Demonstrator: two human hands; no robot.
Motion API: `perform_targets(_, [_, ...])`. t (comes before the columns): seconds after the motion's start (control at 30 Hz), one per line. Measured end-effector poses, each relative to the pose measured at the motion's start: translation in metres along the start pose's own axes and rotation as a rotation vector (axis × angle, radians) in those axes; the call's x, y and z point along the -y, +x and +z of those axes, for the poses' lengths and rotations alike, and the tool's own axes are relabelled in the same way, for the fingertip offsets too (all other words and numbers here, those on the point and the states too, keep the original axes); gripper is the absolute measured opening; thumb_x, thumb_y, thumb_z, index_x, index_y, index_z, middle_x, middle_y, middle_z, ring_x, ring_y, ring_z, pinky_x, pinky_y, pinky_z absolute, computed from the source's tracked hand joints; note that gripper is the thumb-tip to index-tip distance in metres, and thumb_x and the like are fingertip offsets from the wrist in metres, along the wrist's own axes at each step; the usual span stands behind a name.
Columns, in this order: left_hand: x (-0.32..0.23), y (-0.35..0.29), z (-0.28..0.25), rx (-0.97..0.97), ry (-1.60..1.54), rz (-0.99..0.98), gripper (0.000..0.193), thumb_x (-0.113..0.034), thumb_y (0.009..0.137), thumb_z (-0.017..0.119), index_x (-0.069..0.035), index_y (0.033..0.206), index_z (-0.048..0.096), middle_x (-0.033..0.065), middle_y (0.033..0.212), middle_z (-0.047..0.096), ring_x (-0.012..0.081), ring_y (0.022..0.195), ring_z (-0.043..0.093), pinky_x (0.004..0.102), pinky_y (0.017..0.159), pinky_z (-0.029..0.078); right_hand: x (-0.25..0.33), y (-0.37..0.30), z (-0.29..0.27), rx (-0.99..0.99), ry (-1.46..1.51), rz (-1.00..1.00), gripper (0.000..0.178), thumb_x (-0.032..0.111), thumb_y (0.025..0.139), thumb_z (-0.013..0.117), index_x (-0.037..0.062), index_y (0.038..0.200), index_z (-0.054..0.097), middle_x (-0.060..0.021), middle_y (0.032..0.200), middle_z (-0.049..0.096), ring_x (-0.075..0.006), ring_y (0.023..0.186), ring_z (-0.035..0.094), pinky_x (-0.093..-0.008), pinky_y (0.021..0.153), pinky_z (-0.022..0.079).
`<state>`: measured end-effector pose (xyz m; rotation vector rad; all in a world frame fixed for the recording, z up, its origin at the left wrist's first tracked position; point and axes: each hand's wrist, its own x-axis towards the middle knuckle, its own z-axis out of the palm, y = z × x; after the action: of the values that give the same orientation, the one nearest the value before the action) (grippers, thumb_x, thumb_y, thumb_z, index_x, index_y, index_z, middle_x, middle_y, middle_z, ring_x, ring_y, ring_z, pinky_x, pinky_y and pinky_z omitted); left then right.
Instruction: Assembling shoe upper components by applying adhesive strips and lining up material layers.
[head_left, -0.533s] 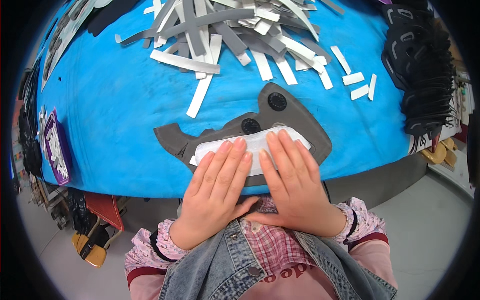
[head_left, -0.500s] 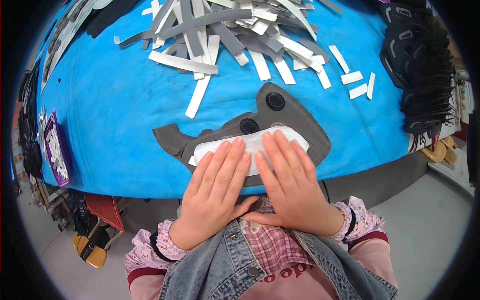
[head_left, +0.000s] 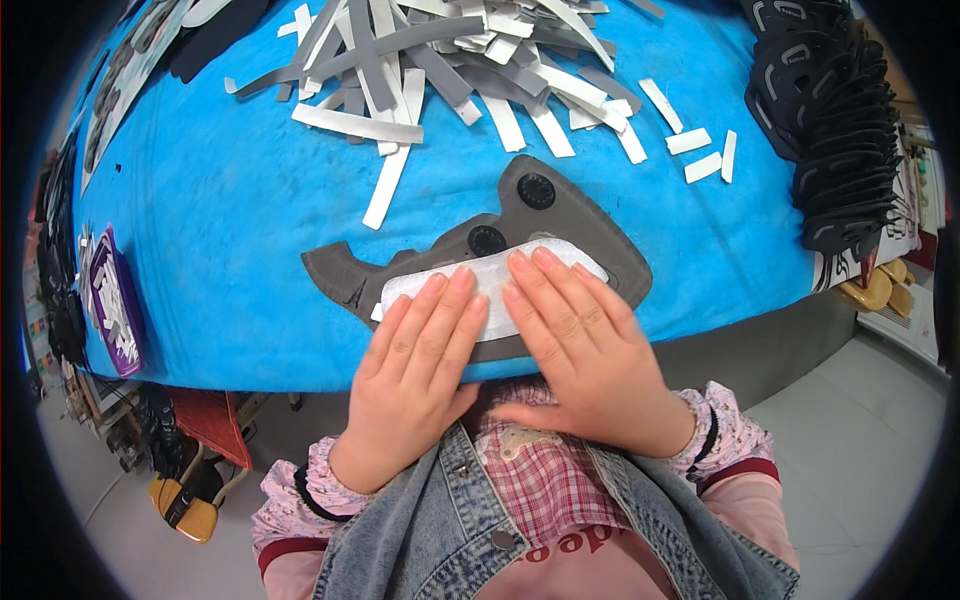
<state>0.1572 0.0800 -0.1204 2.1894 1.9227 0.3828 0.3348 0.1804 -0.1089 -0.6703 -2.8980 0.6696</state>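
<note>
A dark grey, curved flat piece (head_left: 597, 232) with two round black discs, one being the upper disc (head_left: 536, 191), lies near the front edge of the blue-covered table (head_left: 230, 280). Along its lower part rests a long white pad (head_left: 496, 306) with rounded ends. My left hand (head_left: 412, 370) lies flat, its fingertips on the left and middle part of the pad. On the right part, my right hand (head_left: 580, 350) presses with fingers stretched out. Neither hand grips anything. The hands cover part of the pad's lower edge.
A heap of grey and white strips (head_left: 430, 70) spreads across the far middle, with several short white strips (head_left: 688, 141) to its right. Black shaped pieces (head_left: 840, 150) stand stacked at the right edge. At the left sits a purple bin (head_left: 118, 310) of white scraps.
My hands have slid slightly apart on the pad, the left moving a little left. The view has shifted slightly; the pad still lies on the grey piece.
</note>
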Motion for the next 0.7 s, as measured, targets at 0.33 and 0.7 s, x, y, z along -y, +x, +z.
perform_targets(0.33, [0.017, -0.019, -0.009, 0.043, -0.017, -0.019, 0.078, -0.010, 0.063, 0.072, -0.003, 0.134, 0.041, 0.0151, 0.140, 0.040, 0.0305, 0.130, 0.037, 0.0453, 0.106, 0.031, -0.021, -0.023, -0.004, -0.041, -0.108, 0.038, 0.080, 0.050, 0.077, 0.061, 0.0003, 0.135, 0.038, -0.0140, 0.141, 0.038, -0.0270, 0.133, 0.034, -0.0393, 0.109, 0.025])
perform_targets(0.7, [0.019, -0.032, 0.003, -0.101, -0.018, 0.007, 0.076, -0.006, 0.062, 0.067, -0.001, 0.133, 0.041, 0.0154, 0.139, 0.041, 0.0312, 0.128, 0.041, 0.0451, 0.104, 0.033, 0.001, -0.005, 0.023, -0.283, -0.096, -0.005, 0.083, 0.039, 0.073, 0.068, -0.0021, 0.136, 0.033, -0.0198, 0.141, 0.035, -0.0319, 0.133, 0.032, -0.0433, 0.109, 0.023])
